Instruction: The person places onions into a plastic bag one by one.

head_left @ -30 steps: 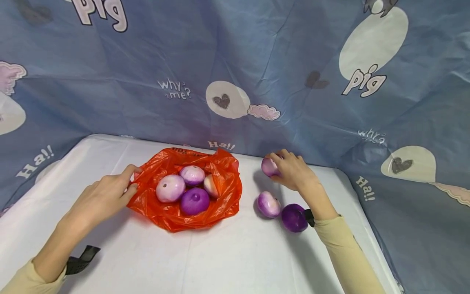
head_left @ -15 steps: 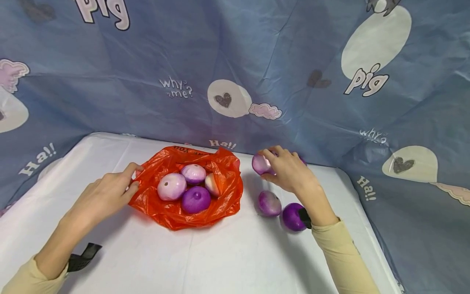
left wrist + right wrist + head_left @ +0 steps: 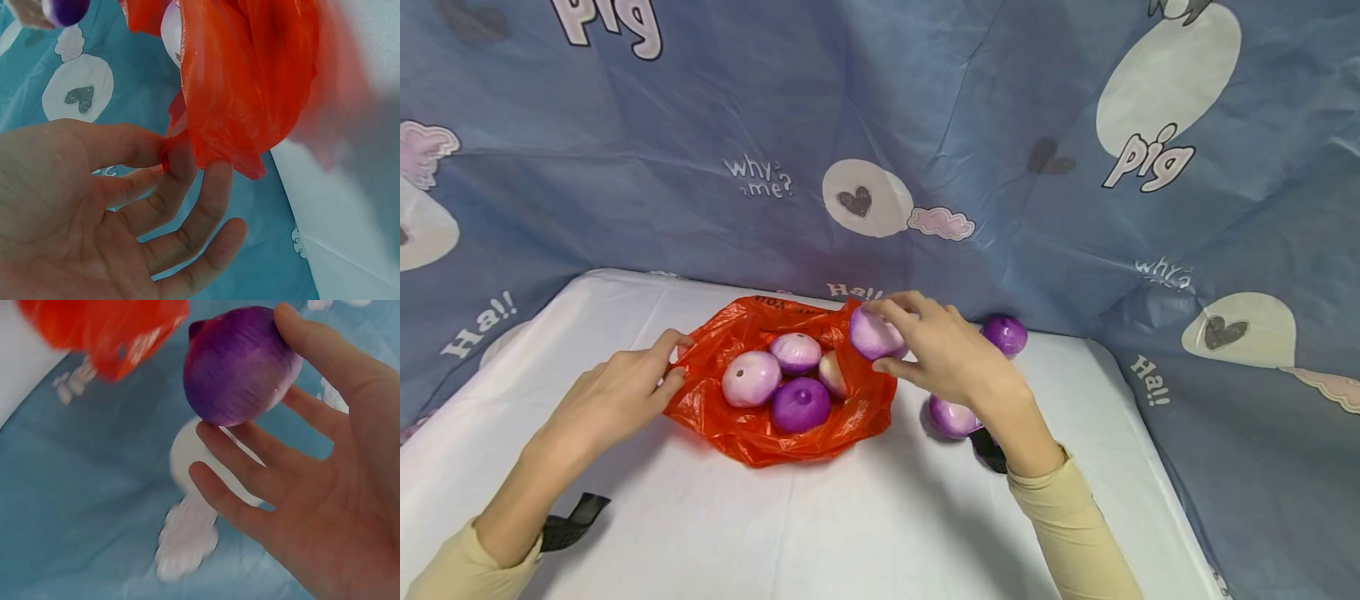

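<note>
My left hand (image 3: 617, 392) pinches the left edge of a red plastic bag (image 3: 752, 450) between thumb and index finger; in the left wrist view the other fingers (image 3: 215, 187) spread below the bunched film. Several red onions lie inside the open bag, among them a pale one (image 3: 751, 379) and a deep purple one (image 3: 801, 406). My right hand (image 3: 951, 354) holds another red onion (image 3: 874, 335) between thumb and fingers, overlapping the bag's right rim in the head view. That onion's pointed purple end (image 3: 197, 327) shows in the right wrist view.
On the white-covered table (image 3: 715, 533), right of the bag, lie a purple onion (image 3: 1005, 335) near the back edge and a paler onion (image 3: 952, 417) partly behind my right forearm. A blue printed sheet (image 3: 1037, 233) hangs behind the table.
My right hand has lifted an onion from the back right of the table and carried it left to the bag's rim. My left hand keeps its hold on the bag.
</note>
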Motion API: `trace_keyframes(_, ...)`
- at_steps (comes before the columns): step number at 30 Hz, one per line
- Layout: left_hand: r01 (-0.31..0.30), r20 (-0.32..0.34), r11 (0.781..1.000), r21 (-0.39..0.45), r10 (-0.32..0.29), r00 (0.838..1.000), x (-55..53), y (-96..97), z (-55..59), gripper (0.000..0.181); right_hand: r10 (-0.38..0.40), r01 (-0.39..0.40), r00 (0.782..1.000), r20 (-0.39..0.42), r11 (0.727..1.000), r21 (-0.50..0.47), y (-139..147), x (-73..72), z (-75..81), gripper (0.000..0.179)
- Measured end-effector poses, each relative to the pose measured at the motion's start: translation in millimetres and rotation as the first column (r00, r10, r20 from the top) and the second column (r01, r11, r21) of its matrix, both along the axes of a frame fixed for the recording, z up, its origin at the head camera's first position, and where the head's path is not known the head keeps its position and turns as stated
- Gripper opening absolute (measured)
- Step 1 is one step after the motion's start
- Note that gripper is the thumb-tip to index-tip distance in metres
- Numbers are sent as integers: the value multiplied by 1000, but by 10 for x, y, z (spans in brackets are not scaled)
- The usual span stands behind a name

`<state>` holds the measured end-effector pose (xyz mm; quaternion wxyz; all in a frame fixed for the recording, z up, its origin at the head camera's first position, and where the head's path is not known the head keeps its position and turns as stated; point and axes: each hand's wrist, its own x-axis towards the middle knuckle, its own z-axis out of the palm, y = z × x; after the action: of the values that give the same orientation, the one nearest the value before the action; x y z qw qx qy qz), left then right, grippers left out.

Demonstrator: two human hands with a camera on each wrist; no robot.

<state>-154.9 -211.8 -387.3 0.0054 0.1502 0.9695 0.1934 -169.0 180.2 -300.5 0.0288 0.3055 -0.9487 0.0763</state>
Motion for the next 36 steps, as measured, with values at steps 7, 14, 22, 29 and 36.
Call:
trace_keyframes(7,14,-17,1000,1,-14,1000,-47,44,-7,38,143,-124,975,-168,985,120,-486,-3,-234,65)
trace_keyframes(14,11,12,1000,3,-11,1000,24,22,-72,39,191,-129,953,-235,958,257,-818,56,-582,69)
trace_keyframes(22,3,16,1000,-15,-3,1000,104,-42,-130,39,226,-166,950,-214,949,267,-906,154,-700,59)
trace_keyframes(29,9,-6,1000,-6,-10,1000,17,-5,-83,39,178,-148,976,-125,965,217,-712,110,-553,54)
trace_keyframes(36,12,-11,1000,-2,-12,1000,-16,10,-56,40,178,-164,981,-80,973,160,-547,125,-443,53)
